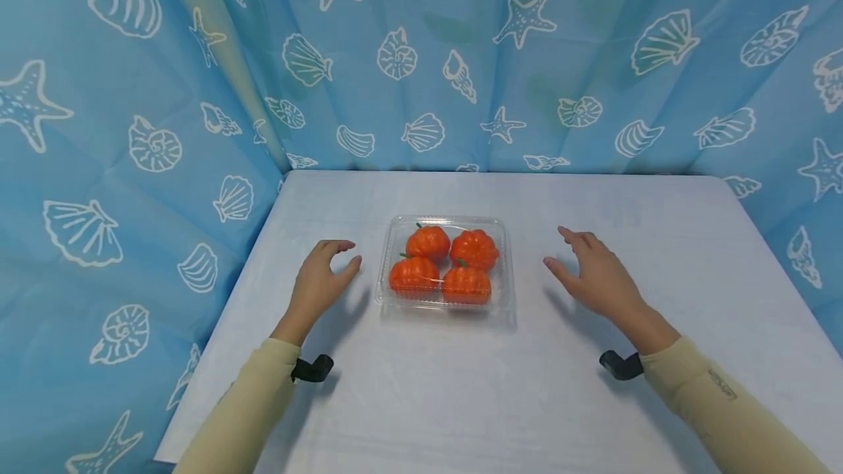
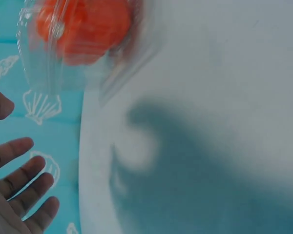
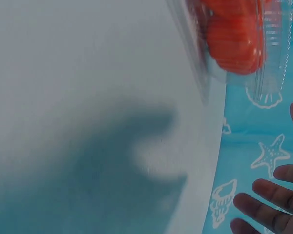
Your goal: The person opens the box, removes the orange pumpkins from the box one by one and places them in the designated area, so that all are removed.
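Observation:
A clear plastic clamshell box (image 1: 448, 221) sits on the white table with several small orange pumpkins (image 1: 474, 249) inside, some with green stems. My left hand (image 1: 320, 278) hovers to the left of the box, fingers relaxed and apart from it, holding nothing. On the other side, my right hand (image 1: 601, 278) is raised over the table, thumb and fingers spread, farther from the box than the left. In the left wrist view the box (image 2: 63, 80) shows above the loosely bent fingers. The right wrist view has the box (image 3: 273, 58) at its upper right.
The white tabletop (image 1: 435, 401) extends in front of the box and to both sides. A blue curtain (image 1: 474, 57) with white shell and starfish prints hangs behind the table and along its left side. Black wrist cameras (image 1: 315, 369) are strapped at both sleeves.

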`<act>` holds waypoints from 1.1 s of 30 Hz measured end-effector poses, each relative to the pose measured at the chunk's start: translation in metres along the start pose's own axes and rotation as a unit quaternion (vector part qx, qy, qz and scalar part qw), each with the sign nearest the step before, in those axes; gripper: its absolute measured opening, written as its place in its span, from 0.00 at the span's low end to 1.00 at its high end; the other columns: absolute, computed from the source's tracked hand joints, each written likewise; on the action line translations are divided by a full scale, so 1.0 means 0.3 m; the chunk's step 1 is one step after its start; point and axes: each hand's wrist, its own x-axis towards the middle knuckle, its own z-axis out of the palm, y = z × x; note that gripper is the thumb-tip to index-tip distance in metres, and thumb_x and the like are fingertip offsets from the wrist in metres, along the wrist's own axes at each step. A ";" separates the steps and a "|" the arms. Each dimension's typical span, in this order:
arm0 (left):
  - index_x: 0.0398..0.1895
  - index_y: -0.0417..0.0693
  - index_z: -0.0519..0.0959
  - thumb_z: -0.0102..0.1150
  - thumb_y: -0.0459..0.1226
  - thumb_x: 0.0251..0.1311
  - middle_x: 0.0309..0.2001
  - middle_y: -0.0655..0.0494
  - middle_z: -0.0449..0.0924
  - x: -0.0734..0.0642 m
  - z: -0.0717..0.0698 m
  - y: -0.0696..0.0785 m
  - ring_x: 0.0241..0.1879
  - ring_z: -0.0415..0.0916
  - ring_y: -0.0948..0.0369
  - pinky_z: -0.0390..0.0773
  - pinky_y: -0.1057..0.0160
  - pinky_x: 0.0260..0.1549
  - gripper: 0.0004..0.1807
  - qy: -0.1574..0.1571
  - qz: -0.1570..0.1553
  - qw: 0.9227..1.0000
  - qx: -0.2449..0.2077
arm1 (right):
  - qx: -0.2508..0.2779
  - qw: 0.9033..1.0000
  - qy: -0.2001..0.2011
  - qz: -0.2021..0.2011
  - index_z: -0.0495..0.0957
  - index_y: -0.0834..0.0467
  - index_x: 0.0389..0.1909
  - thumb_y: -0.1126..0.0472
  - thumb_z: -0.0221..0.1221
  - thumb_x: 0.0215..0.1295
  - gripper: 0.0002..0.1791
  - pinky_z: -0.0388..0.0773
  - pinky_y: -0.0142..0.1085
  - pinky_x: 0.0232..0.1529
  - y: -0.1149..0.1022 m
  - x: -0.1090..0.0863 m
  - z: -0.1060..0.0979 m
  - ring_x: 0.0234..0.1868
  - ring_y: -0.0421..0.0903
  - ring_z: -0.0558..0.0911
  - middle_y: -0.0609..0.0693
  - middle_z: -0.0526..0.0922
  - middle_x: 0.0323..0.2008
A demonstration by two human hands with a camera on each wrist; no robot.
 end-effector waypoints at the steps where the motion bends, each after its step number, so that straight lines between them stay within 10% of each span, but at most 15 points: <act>1: 0.61 0.43 0.79 0.60 0.47 0.69 0.59 0.45 0.77 -0.007 0.003 -0.001 0.59 0.74 0.47 0.74 0.44 0.61 0.23 -0.003 0.006 1.000 -0.009 | 0.007 1.000 0.001 -0.003 0.58 0.63 0.77 0.45 0.58 0.73 0.40 0.72 0.66 0.59 -0.005 -0.005 0.001 0.62 0.67 0.73 0.68 0.69 0.65; 11: 0.72 0.38 0.66 0.61 0.36 0.69 0.60 0.44 0.76 -0.047 0.040 0.006 0.61 0.74 0.49 0.75 0.45 0.62 0.31 -0.069 0.037 0.989 -0.126 | 0.108 0.992 -0.040 -0.052 0.64 0.59 0.74 0.54 0.65 0.69 0.37 0.82 0.55 0.52 -0.040 -0.031 0.014 0.53 0.56 0.81 0.61 0.74 0.60; 19: 0.78 0.33 0.52 0.58 0.34 0.70 0.72 0.37 0.64 -0.061 0.065 0.024 0.70 0.66 0.41 0.67 0.41 0.67 0.39 -0.142 0.053 0.961 -0.229 | 0.190 0.975 -0.075 -0.084 0.63 0.52 0.75 0.60 0.71 0.62 0.42 0.84 0.49 0.51 -0.080 -0.051 0.042 0.51 0.52 0.81 0.59 0.72 0.65; 33: 0.82 0.39 0.42 0.66 0.40 0.64 0.80 0.41 0.49 -0.078 0.096 0.057 0.76 0.55 0.43 0.63 0.45 0.70 0.53 -0.226 0.023 0.947 -0.227 | 0.252 0.954 -0.117 -0.109 0.58 0.51 0.79 0.62 0.75 0.56 0.52 0.85 0.46 0.51 -0.140 -0.056 0.098 0.52 0.52 0.81 0.59 0.59 0.73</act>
